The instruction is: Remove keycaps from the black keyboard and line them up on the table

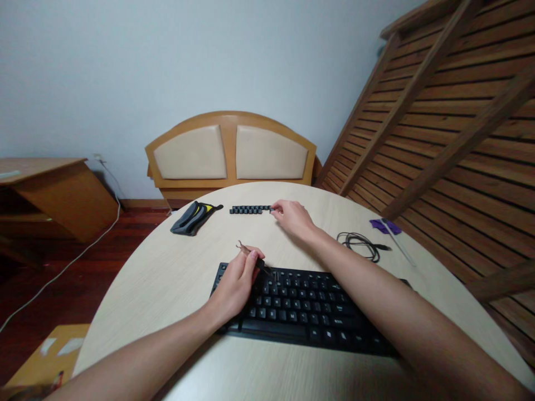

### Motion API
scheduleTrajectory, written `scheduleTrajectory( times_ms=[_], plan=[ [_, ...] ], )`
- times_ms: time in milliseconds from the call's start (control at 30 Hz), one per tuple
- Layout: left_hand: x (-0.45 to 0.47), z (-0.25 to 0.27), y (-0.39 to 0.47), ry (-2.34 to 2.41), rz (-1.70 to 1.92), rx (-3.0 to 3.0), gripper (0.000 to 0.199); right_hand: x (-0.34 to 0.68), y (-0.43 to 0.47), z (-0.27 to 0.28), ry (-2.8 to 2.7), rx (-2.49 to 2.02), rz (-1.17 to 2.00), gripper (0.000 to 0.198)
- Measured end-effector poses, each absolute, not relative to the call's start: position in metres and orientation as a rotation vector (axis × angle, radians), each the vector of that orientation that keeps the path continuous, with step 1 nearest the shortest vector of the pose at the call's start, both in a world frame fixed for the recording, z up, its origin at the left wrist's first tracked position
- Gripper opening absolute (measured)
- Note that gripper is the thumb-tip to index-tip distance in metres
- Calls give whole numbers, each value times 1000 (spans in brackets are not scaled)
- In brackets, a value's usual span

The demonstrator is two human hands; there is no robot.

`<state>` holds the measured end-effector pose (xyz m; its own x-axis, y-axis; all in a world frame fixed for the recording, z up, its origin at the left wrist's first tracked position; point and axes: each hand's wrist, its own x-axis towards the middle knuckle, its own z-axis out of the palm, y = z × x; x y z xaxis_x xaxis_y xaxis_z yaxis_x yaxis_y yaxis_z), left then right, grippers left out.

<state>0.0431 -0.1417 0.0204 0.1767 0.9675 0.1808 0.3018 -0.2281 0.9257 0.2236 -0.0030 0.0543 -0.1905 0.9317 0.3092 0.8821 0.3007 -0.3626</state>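
My left hand (238, 278) is closed around a keycap puller (259, 264), whose thin wire prongs stick out at both ends. It hovers over the upper left part of a black keyboard (276, 328), where some keycaps are off. Farther back on the table, my right hand (292, 217) pinches a small black keycap (271, 211) between thumb and fingertips. That keycap is at the right end of two neat rows of loose black keycaps (246, 210). My right forearm crosses above the keyboard's right side and hides part of it.
A grey and black pouch with yellow lining (190, 219) lies at the back left of the round table (167, 301). On the right are a coiled black cable (361, 245), a purple cloth (384, 225) and a thin white stick (399, 242). Wooden slats (451, 139) lean beyond the table.
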Motion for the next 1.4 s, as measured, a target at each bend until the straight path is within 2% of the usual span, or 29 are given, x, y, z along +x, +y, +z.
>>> scheduleTrajectory(
  times_ms=[533,1400],
  plan=[
    [44,19,-141,1229,1052,1648,34,207,48,5,-2092,-1803,92,27],
    [45,21,-143,1228,1047,1626,34,201,49,1,-2127,-1754,56,27]
  ],
)
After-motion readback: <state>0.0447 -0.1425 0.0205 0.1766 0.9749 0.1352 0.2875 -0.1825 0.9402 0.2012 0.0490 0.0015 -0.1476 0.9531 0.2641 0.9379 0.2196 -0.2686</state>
